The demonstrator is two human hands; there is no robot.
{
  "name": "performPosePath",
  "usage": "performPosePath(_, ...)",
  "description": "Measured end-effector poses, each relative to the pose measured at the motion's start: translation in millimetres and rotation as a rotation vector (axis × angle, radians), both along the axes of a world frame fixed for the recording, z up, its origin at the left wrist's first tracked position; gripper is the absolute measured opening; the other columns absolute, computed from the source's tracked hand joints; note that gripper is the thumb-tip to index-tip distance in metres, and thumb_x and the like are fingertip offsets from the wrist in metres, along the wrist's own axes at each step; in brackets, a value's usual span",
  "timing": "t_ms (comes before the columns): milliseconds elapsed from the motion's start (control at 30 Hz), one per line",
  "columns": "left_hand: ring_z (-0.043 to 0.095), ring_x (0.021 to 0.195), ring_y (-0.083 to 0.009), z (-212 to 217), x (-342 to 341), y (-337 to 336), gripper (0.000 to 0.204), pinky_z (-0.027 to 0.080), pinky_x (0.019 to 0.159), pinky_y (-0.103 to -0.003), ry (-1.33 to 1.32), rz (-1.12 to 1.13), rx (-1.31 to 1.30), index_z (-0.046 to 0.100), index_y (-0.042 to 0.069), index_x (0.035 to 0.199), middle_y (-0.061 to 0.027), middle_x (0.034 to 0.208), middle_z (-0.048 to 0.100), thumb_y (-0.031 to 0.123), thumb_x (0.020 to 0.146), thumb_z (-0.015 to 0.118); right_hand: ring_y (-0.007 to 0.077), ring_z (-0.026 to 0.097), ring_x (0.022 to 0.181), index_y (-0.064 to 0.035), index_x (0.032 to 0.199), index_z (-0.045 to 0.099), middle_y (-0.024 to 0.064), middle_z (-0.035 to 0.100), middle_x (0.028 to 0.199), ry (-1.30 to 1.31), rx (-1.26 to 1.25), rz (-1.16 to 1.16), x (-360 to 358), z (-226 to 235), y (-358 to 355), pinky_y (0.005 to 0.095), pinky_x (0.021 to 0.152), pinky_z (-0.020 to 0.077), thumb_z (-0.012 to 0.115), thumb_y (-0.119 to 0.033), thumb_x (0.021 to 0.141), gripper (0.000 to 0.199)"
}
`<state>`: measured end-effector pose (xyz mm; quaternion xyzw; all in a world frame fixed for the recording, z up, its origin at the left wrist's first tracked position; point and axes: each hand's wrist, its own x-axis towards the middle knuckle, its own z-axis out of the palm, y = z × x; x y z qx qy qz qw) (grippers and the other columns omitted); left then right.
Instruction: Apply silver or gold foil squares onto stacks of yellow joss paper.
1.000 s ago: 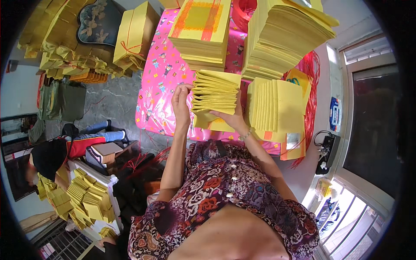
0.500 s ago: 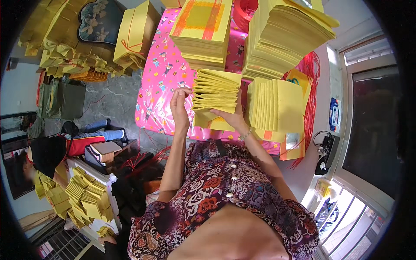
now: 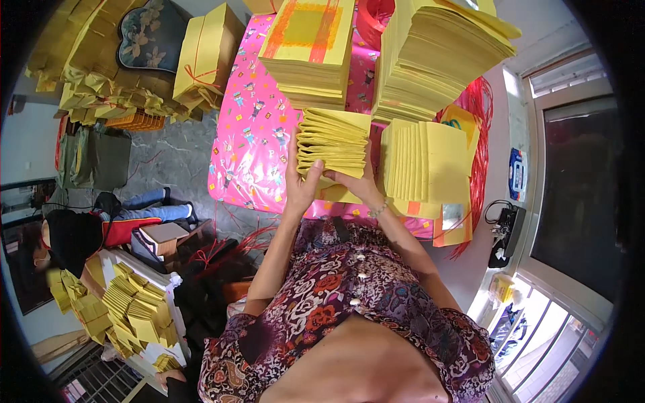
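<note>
Between my two hands is a stack of folded yellow paper, its folded edges fanned toward the left. My left hand grips the left side, thumb on the near edge and fingers along the side. My right hand holds the near right corner, its fingers partly hidden by the paper. Just to the right stands another bundle of yellow folded paper. Behind the held stack rise a tall block of yellow sheets with an orange-patterned top and a larger leaning pile of yellow sheets.
A pink printed cloth covers the table. Red strings hang along its right side, near a red tub. At lower left, a person in a black cap is by a white table with yellow paper bundles. A patterned chair back stands far left.
My left hand has moved from beside the paper stack onto its left side and near edge, thumb now on it. My right hand keeps its hold.
</note>
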<state>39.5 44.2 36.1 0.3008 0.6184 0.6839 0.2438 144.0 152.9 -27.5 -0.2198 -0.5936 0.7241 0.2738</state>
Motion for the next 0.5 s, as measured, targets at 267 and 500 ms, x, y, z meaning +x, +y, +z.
performPosePath(267, 0.025, 0.147, -0.0326, -21.5, -32.2, -10.1, 0.126, 0.025, 0.119, -0.043, 0.279, -0.174, -0.135, 0.003, 0.001, 0.158, -0.0222, 0.16, 0.019, 0.035, 0.07, 0.086, 0.0205, 0.054, 0.121, -0.0016, 0.141, 0.02, 0.0122, 0.05, 0.13, -0.002, -0.01, 0.01, 1.0, -4.4, 5.7, 0.0342, 0.101, 0.0484, 0.093, -0.012, 0.067, 0.104)
performPosePath(500, 0.02, 0.149, -0.0359, -44.2, -72.8, -1.9, 0.133, 0.023, 0.12, -0.045, 0.235, -0.416, -0.278, 0.004, 0.004, 0.158, -0.0221, 0.158, 0.022, 0.033, 0.062, 0.091, 0.0194, 0.054, 0.121, -0.0023, 0.136, 0.026, 0.0106, 0.051, 0.128, 0.018, -0.002, -0.024, -2.5, 5.9, 5.5, 0.0333, 0.101, 0.0489, 0.093, -0.014, 0.068, 0.096)
